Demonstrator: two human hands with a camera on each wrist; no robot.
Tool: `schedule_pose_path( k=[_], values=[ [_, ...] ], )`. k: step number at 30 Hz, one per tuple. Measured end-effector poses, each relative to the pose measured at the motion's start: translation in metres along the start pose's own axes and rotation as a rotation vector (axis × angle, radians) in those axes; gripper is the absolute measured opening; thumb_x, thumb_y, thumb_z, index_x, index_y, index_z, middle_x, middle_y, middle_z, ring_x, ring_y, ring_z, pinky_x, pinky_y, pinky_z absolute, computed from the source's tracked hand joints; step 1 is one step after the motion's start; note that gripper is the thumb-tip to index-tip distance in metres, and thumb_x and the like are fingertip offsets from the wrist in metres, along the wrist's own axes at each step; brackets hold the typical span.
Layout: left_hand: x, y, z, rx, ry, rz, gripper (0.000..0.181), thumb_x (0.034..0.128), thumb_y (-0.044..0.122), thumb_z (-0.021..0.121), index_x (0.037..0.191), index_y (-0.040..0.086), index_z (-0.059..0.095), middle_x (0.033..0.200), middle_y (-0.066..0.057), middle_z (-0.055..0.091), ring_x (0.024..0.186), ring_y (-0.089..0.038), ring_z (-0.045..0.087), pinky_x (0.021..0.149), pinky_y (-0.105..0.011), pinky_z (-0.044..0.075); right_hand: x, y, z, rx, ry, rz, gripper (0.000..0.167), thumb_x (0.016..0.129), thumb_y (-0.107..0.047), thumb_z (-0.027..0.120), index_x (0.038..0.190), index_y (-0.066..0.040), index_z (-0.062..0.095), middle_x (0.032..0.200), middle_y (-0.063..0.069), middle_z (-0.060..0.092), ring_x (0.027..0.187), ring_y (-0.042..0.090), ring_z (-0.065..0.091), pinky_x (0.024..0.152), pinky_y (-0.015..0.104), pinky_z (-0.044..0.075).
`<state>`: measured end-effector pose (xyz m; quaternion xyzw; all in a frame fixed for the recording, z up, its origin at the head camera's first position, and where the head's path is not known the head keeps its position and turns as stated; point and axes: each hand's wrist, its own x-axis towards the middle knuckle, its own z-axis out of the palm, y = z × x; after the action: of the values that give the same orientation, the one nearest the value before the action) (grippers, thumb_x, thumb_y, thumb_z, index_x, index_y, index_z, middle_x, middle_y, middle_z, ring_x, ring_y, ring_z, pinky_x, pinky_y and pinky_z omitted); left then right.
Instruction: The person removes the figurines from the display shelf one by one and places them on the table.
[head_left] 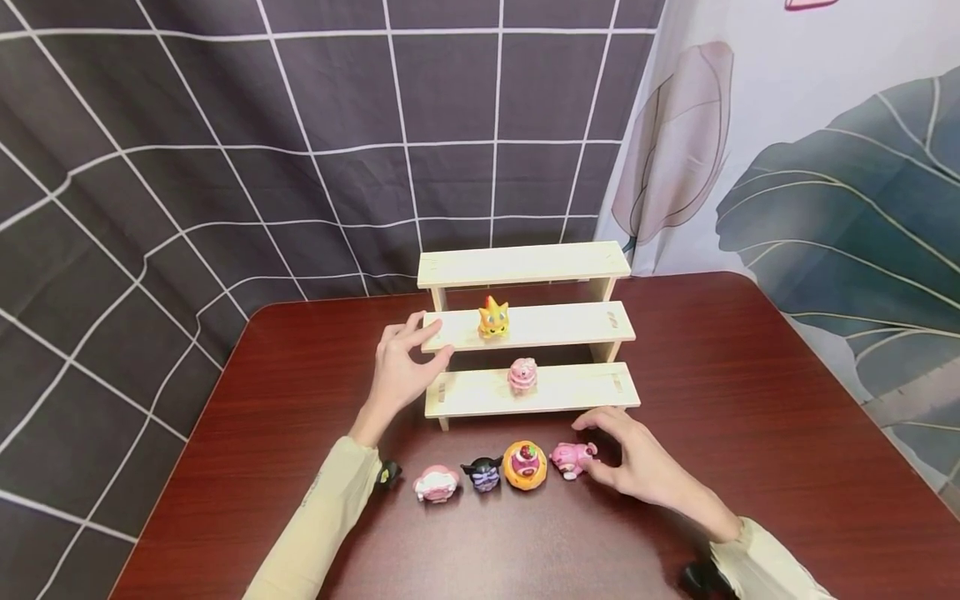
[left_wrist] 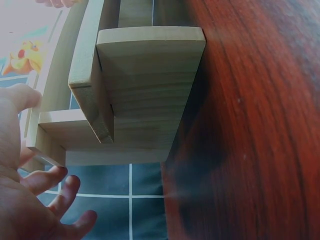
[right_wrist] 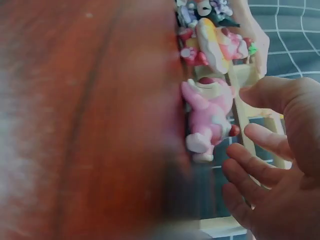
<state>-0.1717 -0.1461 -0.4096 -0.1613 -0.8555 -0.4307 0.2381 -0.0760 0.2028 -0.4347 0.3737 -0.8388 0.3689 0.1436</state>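
Observation:
A three-tier wooden shelf [head_left: 525, 265] stands on the table. On its middle tier sits a yellow figure [head_left: 493, 319], on the lowest a pink round figure [head_left: 522, 376]. The left hand [head_left: 401, 367] is at the left end of the middle tier, thumb and fingers apart around the board's end; in the left wrist view this hand [left_wrist: 30, 170] holds no figure. My right hand [head_left: 637, 458] is beside a pink bear figure [head_left: 573, 459], fingers spread and curved; the right wrist view shows the bear [right_wrist: 209, 115] in front of the open hand [right_wrist: 280, 155].
Left of the bear, in a row before the shelf, are an orange ring-shaped figure [head_left: 525, 477], a black and purple figure [head_left: 484, 474], a white and pink figure [head_left: 436, 483] and a black item [head_left: 388, 474] by the left sleeve. A dark object [head_left: 703, 578] lies near the right sleeve.

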Motion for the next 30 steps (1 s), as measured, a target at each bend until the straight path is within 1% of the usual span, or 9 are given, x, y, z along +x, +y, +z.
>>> schedule_pose_path(
  k=[3,6,8,10,14,17,21,25,30],
  values=[
    [0.001,0.000,0.000,0.000,-0.001,-0.001,0.043,0.0801,0.024,0.083,0.120,0.009,0.074,0.135,-0.024,0.058,0.107,-0.038,0.052,0.084,-0.051,0.042,0.008,-0.002,-0.005,0.030,0.029,-0.031,0.043,0.069,0.003,0.082,0.108,-0.006,0.066,0.099,0.004,0.066,0.090,0.020,0.062,0.086,0.018,0.043],
    [0.001,-0.001,0.000,0.006,-0.002,0.004,0.044,0.0800,0.024,0.083,0.120,0.008,0.074,0.134,-0.024,0.059,0.107,-0.040,0.053,0.085,-0.051,0.041,0.020,-0.006,-0.012,0.076,0.058,-0.046,0.042,0.070,0.008,0.081,0.107,-0.006,0.066,0.095,0.002,0.066,0.082,0.019,0.063,0.074,0.024,0.049],
    [0.001,-0.002,0.001,0.012,0.001,0.005,0.044,0.0799,0.024,0.083,0.120,0.008,0.075,0.134,-0.023,0.059,0.107,-0.040,0.053,0.085,-0.051,0.042,0.029,-0.009,-0.018,0.097,0.067,-0.046,0.040,0.072,0.010,0.080,0.106,-0.005,0.066,0.093,0.002,0.066,0.080,0.017,0.063,0.066,0.026,0.051],
    [0.000,-0.002,0.001,0.013,0.002,0.003,0.044,0.0798,0.024,0.084,0.120,0.008,0.075,0.134,-0.022,0.059,0.107,-0.039,0.053,0.085,-0.050,0.042,0.041,-0.012,-0.024,0.105,0.074,-0.042,0.039,0.073,0.011,0.078,0.107,-0.005,0.066,0.094,0.001,0.067,0.080,0.015,0.064,0.063,0.028,0.053],
    [0.001,-0.002,0.001,0.011,0.004,0.001,0.043,0.0798,0.024,0.084,0.119,0.009,0.075,0.134,-0.023,0.059,0.107,-0.038,0.053,0.084,-0.050,0.042,0.065,-0.014,-0.033,0.096,0.080,-0.050,0.040,0.075,0.011,0.077,0.109,-0.006,0.066,0.100,0.001,0.067,0.085,0.015,0.065,0.065,0.030,0.054],
    [0.001,-0.002,0.001,0.009,0.005,0.002,0.043,0.0798,0.024,0.084,0.119,0.009,0.075,0.135,-0.022,0.059,0.107,-0.039,0.053,0.084,-0.050,0.042,0.081,-0.014,-0.035,0.094,0.088,-0.063,0.040,0.076,0.011,0.077,0.110,-0.005,0.066,0.102,0.001,0.067,0.087,0.017,0.065,0.067,0.031,0.054],
    [0.001,-0.001,0.000,0.010,0.007,0.005,0.043,0.0797,0.024,0.084,0.119,0.009,0.075,0.135,-0.021,0.059,0.107,-0.040,0.053,0.084,-0.050,0.042,0.101,-0.011,-0.033,0.105,0.116,-0.077,0.041,0.075,0.013,0.078,0.112,0.000,0.065,0.102,0.008,0.067,0.086,0.025,0.066,0.066,0.032,0.054],
    [0.001,-0.001,0.000,0.012,0.010,0.006,0.043,0.0794,0.024,0.084,0.119,0.009,0.075,0.135,-0.021,0.059,0.106,-0.040,0.053,0.083,-0.050,0.042,0.117,-0.008,-0.030,0.104,0.134,-0.076,0.044,0.075,0.013,0.078,0.115,0.004,0.062,0.106,0.016,0.066,0.088,0.028,0.066,0.065,0.035,0.055],
    [0.000,-0.001,0.001,0.012,0.016,0.012,0.043,0.0793,0.024,0.084,0.119,0.009,0.075,0.134,-0.021,0.060,0.105,-0.039,0.054,0.084,-0.050,0.043,0.133,-0.004,-0.024,0.107,0.120,-0.076,0.049,0.076,0.011,0.078,0.121,0.004,0.060,0.113,0.020,0.064,0.093,0.029,0.067,0.066,0.037,0.056]
  ],
)
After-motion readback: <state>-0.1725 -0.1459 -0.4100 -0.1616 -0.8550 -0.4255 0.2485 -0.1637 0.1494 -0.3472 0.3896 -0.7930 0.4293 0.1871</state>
